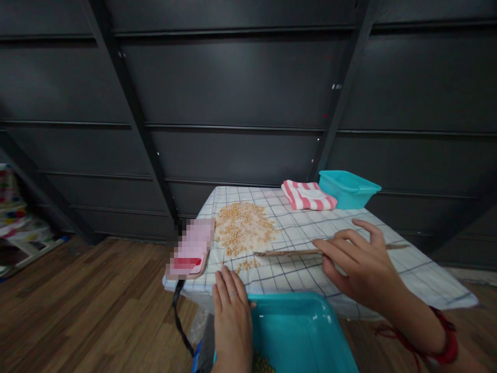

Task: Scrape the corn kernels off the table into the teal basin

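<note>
In the head view, my right hand (355, 259) is closed around a thin brown stick (289, 253), which lies low across the checked tablecloth. The stick's left tip reaches the edge of a spread pile of yellow beans (238, 228) mixed with small pale grains. A few loose beans (248, 266) sit apart, nearer the table's front edge. My left hand (232, 316) has its fingers stretched out flat at that edge, beside the left rim of a teal tray (306, 298). Small green beans (263, 363) show at the tray's bottom, partly hidden by my left hand.
A pink phone-like object (192, 248), partly blurred out, lies at the table's left edge with a black strap (176, 311) hanging down. At the back right are a folded pink-striped towel (308, 196) and a teal basket (349, 189). A dark panelled wall (233, 77) stands behind.
</note>
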Demonstrator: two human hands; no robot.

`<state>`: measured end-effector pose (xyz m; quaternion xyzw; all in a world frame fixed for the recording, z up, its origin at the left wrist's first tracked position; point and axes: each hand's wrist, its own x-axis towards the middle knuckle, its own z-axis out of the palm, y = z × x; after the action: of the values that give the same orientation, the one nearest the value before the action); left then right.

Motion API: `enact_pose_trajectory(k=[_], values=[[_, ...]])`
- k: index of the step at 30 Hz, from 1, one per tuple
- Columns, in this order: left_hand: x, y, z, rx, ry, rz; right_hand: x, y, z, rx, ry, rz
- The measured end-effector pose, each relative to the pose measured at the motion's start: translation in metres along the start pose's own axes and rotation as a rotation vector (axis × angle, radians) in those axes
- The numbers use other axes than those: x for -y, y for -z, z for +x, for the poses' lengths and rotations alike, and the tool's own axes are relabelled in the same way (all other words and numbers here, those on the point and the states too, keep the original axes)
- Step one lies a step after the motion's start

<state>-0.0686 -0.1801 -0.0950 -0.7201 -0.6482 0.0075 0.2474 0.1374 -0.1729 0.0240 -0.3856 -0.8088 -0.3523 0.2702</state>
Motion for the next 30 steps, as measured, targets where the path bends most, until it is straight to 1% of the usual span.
enact_pose_trajectory(k=[4,8,17,25,30], values=[[0.000,-0.003,-0.001,-0.015,0.011,-0.054,0.003,-0.013,0.008,-0.015,0.037,0.018],[0.000,-0.003,-0.001,-0.006,0.016,-0.116,0.006,-0.016,0.012,-0.008,0.049,0.031],[0.003,0.004,0.001,0.019,0.011,-0.137,0.011,-0.002,0.008,0.021,0.048,0.074],[0.003,0.003,0.001,0.022,0.016,-0.156,0.014,0.008,0.007,0.020,0.050,0.105],[0.002,-0.002,0.000,0.016,0.024,-0.175,0.015,0.012,0.004,0.021,0.057,0.129]])
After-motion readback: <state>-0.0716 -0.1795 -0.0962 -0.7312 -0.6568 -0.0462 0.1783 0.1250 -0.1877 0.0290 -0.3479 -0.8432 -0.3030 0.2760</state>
